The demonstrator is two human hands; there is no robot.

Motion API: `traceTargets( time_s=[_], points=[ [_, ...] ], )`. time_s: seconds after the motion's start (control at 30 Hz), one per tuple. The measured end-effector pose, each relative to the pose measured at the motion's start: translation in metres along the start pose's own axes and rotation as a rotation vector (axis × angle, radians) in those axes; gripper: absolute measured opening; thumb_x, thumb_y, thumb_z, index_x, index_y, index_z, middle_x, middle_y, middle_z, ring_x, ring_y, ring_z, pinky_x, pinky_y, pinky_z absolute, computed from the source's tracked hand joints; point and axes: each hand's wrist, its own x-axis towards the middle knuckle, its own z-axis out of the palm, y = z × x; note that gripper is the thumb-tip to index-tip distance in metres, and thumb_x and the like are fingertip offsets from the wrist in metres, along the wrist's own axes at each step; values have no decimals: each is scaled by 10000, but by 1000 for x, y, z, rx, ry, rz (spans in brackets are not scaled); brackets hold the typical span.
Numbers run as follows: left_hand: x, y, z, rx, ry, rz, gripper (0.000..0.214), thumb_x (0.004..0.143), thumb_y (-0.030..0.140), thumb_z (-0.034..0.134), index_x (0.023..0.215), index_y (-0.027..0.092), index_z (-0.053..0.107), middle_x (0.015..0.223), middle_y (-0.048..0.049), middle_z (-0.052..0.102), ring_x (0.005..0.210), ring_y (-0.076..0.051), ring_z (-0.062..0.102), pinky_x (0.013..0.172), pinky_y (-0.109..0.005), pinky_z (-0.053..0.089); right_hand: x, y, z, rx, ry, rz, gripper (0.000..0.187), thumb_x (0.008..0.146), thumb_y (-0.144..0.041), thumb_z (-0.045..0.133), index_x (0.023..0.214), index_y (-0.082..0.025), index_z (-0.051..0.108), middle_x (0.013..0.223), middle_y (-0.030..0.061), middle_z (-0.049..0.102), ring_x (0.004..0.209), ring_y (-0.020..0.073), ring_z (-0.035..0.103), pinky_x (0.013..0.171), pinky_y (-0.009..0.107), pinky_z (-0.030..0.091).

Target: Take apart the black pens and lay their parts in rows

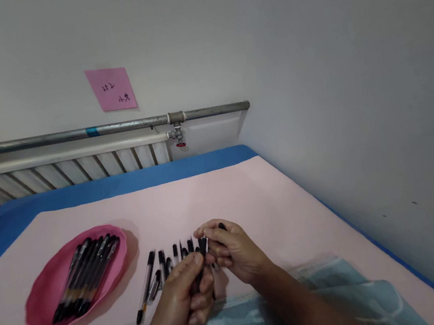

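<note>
My left hand (189, 288) is closed around a black pen (203, 246), whose dark upper end sticks out above the thumb. My right hand (234, 248) meets it there, its fingers pinched close to the pen's end. A small black piece (222, 227), which looks like a pen cap, pokes out over the right forefinger; most of it is hidden. Behind and left of my hands lie several loose pen parts and caps (162, 263) on the pink sheet. One clear-barrelled pen (145, 289) with a black cap lies aslant at the left of this group.
A pink oval dish (40, 308) at the left holds several black pens (88, 275) side by side. The pink sheet (221, 194) covers a blue surface (124, 184). Light-blue patterned fabric (336, 280) lies along the near edge. A radiator (66, 169) and pipe stand behind; a wall rises at right.
</note>
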Motion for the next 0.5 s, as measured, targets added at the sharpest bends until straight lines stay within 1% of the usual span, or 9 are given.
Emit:
traceTargets(
  time_s=[0.1,0.17,0.2,0.27,0.33,0.4,0.5],
  points=[
    [1,2,-4,-107,-75,-69,319,706,410,690,831,132,594,507,99,361,355,22,189,295,-95,107,0,0,0,56,-24,-10,195,681,-303,680,751,-131,620,388,-119,288,351,12,155,331,157,114],
    [2,1,-4,-121,-87,-80,335,704,416,690,845,125,600,500,105,337,353,23,182,292,-93,111,-1,0,2,66,-16,-5,211,683,-320,683,752,-132,616,391,-114,305,344,10,176,329,156,106],
    [2,0,-4,-102,-75,-60,339,710,426,681,849,128,598,500,104,345,352,21,187,292,-93,114,-1,0,3,56,-3,3,225,686,-333,682,765,-133,616,398,-108,324,342,12,204,328,155,101],
    [1,-2,-1,-21,-14,21,331,723,447,661,840,147,586,512,94,400,345,20,199,296,-96,119,-2,0,6,8,41,36,261,687,-362,683,801,-140,611,422,-92,373,349,22,281,328,152,103],
    [1,-5,4,76,92,117,324,723,465,651,819,168,566,533,82,463,340,18,216,306,-100,140,-2,2,9,-44,105,46,269,665,-369,704,781,-158,583,433,-89,395,360,31,324,330,147,126],
    [1,-7,9,149,191,193,329,705,477,660,801,179,557,534,77,486,347,10,256,326,-102,181,-2,5,11,-65,161,13,277,638,-354,726,706,-175,526,413,-104,369,348,23,289,334,144,143],
    [1,-8,12,225,268,284,341,664,481,687,750,176,560,513,74,461,411,-18,358,387,-112,260,-2,8,11,-59,164,-27,300,638,-350,722,652,-184,472,385,-120,332,330,9,210,331,145,135]
  ],
)
